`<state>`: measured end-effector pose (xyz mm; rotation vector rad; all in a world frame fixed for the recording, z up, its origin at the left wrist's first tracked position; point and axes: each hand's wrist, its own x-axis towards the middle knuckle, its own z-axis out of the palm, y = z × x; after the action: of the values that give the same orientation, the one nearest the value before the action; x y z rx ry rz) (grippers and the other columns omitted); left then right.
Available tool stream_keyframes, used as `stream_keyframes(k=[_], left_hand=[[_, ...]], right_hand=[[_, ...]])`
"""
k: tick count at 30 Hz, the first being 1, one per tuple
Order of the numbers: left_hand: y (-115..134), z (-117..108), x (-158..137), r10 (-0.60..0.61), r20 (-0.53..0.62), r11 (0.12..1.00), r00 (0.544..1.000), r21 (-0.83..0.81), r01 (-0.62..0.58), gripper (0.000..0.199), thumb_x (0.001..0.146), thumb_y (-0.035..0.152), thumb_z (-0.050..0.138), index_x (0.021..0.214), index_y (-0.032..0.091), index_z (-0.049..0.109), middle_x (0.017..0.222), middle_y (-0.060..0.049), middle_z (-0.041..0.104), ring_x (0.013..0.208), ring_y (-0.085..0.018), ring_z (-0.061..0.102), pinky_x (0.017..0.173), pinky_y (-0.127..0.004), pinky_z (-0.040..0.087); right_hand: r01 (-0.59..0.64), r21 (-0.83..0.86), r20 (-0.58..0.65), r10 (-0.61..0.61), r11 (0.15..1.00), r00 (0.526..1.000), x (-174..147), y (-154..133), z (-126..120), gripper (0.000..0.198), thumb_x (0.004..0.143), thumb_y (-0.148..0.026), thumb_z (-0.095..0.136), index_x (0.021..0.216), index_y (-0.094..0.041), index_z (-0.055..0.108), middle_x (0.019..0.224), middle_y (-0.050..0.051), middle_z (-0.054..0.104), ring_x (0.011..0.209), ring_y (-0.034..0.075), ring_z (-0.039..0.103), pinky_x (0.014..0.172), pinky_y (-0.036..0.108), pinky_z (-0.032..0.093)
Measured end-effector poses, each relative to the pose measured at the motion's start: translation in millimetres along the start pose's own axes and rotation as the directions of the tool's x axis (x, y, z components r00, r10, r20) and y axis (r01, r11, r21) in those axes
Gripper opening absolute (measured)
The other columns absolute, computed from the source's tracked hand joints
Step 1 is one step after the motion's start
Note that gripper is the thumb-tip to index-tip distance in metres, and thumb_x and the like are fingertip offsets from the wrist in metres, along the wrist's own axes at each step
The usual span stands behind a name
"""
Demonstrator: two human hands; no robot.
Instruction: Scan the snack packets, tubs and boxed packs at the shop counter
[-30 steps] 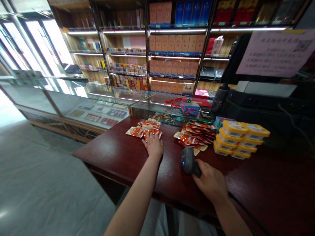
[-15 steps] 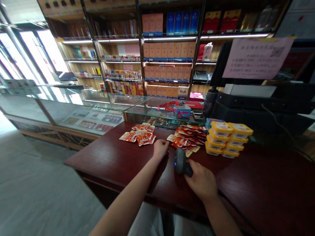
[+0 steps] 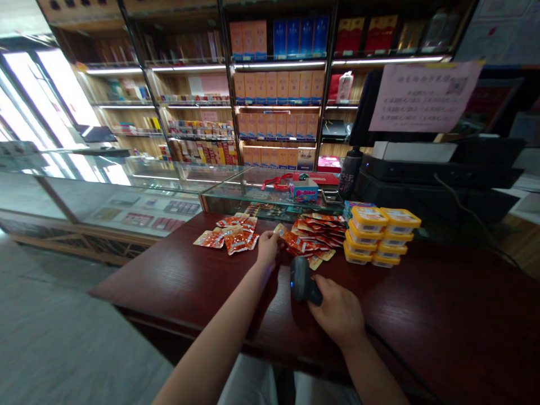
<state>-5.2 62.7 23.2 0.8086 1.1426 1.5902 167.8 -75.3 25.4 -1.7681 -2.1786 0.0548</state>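
Pinched in my left hand (image 3: 268, 248) is the pale corner of an orange snack packet (image 3: 288, 236), its far end over the larger packet pile (image 3: 323, 232). My right hand (image 3: 338, 308) is wrapped round the handle of a dark barcode scanner (image 3: 301, 281), whose head points away from me and shows a small blue light. The scanner's cable runs from under my right wrist to the lower right. A smaller group of orange packets (image 3: 236, 235) lies to the left of my left hand.
Yellow-lidded tubs (image 3: 371, 236) are stacked at the right of the pile on the dark red desk (image 3: 185, 304). Behind stand a glass counter (image 3: 236, 191), a small colourful box (image 3: 304, 190) and a monitor with a pink notice (image 3: 424, 95). Shelves of boxed goods line the wall.
My left hand has lifted an end of a packet from the large pile and turned slightly upward. My right hand still holds the scanner. The whole view has shifted a little.
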Motion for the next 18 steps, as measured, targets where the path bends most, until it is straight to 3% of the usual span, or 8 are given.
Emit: stream_keyframes(k=[4,9,13,18], left_hand=[[3.0,-21.9,-7.3,-0.058,-0.042,0.993,0.997,-0.109,0.053,0.015,0.077,0.025,0.053,0.087,0.019,0.045,0.074,-0.001,0.064,0.059,-0.014,0.064,0.057,-0.032,0.055],[-4.7,-38.3,-8.2,0.012,-0.060,0.989,0.998,-0.144,-0.020,0.021,0.074,0.033,0.058,0.083,0.016,0.050,0.067,-0.001,0.062,0.059,-0.015,0.063,0.060,-0.032,0.055],[-4.7,-37.9,-13.6,0.072,0.023,0.987,0.997,-0.147,-0.067,0.034,0.064,0.036,0.071,0.083,0.014,0.055,0.069,-0.003,0.065,0.062,-0.017,0.064,0.065,-0.034,0.054],[-3.1,-36.7,-25.7,0.081,0.172,0.988,0.982,-0.145,-0.056,0.052,0.046,0.018,0.082,0.092,0.014,0.057,0.079,-0.005,0.069,0.066,-0.018,0.066,0.068,-0.035,0.054]], right_hand=[[0.006,0.010,-0.017,-0.006,1.000,1.000,-0.6,0.5,1.0,0.028,0.083,-0.031,0.054,0.109,-0.024,0.058,0.090,0.003,0.067,0.081,0.020,0.064,0.067,0.029,0.038],[0.024,-0.004,-0.044,-0.024,1.000,0.999,-1.9,0.2,2.9,0.032,0.081,-0.028,0.055,0.112,-0.023,0.058,0.092,0.004,0.067,0.081,0.019,0.064,0.067,0.028,0.039],[0.022,0.012,-0.048,-0.021,1.000,0.999,-1.9,-2.0,-0.5,0.032,0.080,-0.028,0.056,0.112,-0.022,0.059,0.093,0.004,0.068,0.083,0.020,0.065,0.068,0.028,0.040],[-0.009,0.111,-0.054,0.016,0.994,0.998,1.6,-4.1,-9.4,0.028,0.082,-0.031,0.055,0.109,-0.024,0.060,0.094,0.004,0.070,0.085,0.020,0.066,0.067,0.027,0.040]])
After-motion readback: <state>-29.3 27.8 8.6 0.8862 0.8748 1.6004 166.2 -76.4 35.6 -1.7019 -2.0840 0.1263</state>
